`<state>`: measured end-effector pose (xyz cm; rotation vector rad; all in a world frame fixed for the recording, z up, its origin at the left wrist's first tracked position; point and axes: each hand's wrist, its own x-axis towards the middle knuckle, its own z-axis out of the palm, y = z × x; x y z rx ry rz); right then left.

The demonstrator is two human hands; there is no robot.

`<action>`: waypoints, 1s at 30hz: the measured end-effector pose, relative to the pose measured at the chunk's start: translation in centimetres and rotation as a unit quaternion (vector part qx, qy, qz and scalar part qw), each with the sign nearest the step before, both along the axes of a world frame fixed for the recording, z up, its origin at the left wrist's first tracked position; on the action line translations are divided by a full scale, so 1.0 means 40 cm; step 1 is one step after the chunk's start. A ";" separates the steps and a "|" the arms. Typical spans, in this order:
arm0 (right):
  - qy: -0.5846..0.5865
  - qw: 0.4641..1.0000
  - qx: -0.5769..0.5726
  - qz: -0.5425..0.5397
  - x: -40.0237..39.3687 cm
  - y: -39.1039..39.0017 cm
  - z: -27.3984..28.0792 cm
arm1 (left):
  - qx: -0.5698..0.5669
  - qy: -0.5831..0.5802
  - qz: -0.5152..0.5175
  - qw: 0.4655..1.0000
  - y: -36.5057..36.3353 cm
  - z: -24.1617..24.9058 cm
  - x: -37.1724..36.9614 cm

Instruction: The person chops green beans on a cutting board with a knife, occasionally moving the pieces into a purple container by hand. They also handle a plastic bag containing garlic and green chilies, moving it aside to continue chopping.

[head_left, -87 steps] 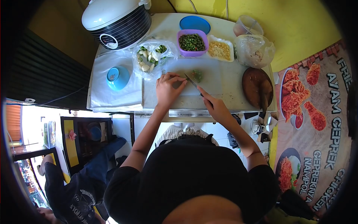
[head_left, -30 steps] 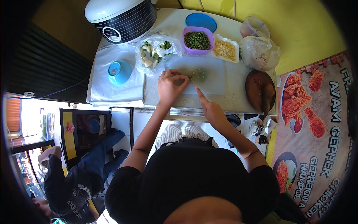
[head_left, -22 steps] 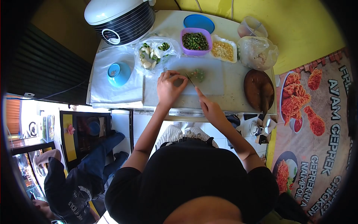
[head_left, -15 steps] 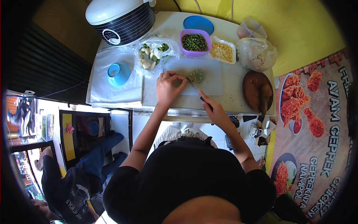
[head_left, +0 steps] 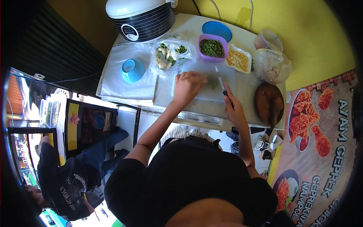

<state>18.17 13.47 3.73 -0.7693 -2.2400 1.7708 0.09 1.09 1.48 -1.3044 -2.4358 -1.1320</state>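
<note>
My right hand (head_left: 235,108) is wrapped round the black handle of a knife (head_left: 220,78), its blade raised and pointing away over the translucent cutting board (head_left: 211,94). Over the left part of the board is my left hand (head_left: 189,86), its fingers smeared by motion beside a small heap of chopped green pieces (head_left: 212,83). A plastic bag (head_left: 165,60) of peeled garlic and green pieces lies behind the left hand. Behind the board stand a purple tub (head_left: 211,48) of chopped greens and a white tray (head_left: 238,59) of chopped yellowish pieces.
At the left are a rice cooker (head_left: 141,22) and an upturned blue bowl (head_left: 133,70). A blue lid (head_left: 217,31), a clear bag (head_left: 272,66) and a stone mortar with pestle (head_left: 269,104) stand behind and right. Another person (head_left: 68,181) is at the lower left.
The view has turned, shifting the table to the right. My left hand has moved from beside the blade toward the chopped heap. The knife has lifted and moved away from the heap.
</note>
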 end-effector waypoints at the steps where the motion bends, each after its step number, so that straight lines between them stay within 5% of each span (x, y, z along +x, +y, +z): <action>1: 0.001 1.000 -0.012 -0.006 0.001 0.003 -0.005 | 0.012 -0.005 0.001 1.000 -0.008 0.015 -0.008; 6: -0.006 1.000 -0.024 -0.015 0.004 0.017 0.010 | 0.082 0.024 0.025 0.996 -0.094 0.057 -0.187; 9: -0.010 1.000 -0.026 -0.006 0.000 0.021 0.013 | -0.010 0.110 0.111 0.988 -0.141 0.093 -0.259; 13: -0.018 1.000 -0.009 0.011 -0.021 0.027 0.010 | -0.102 0.124 0.086 0.983 -0.149 0.089 -0.310; 15: -0.016 0.999 -0.020 0.018 -0.033 0.024 0.023 | -0.149 -0.002 0.122 0.981 -0.126 0.081 -0.307; 25: -0.027 0.996 -0.061 0.060 -0.068 0.007 -0.013 | -0.275 -0.020 0.150 0.949 -0.051 0.059 -0.377; 30: -0.016 0.995 -0.069 0.071 -0.046 -0.002 -0.027 | -0.205 -0.019 0.154 0.966 -0.065 0.052 -0.361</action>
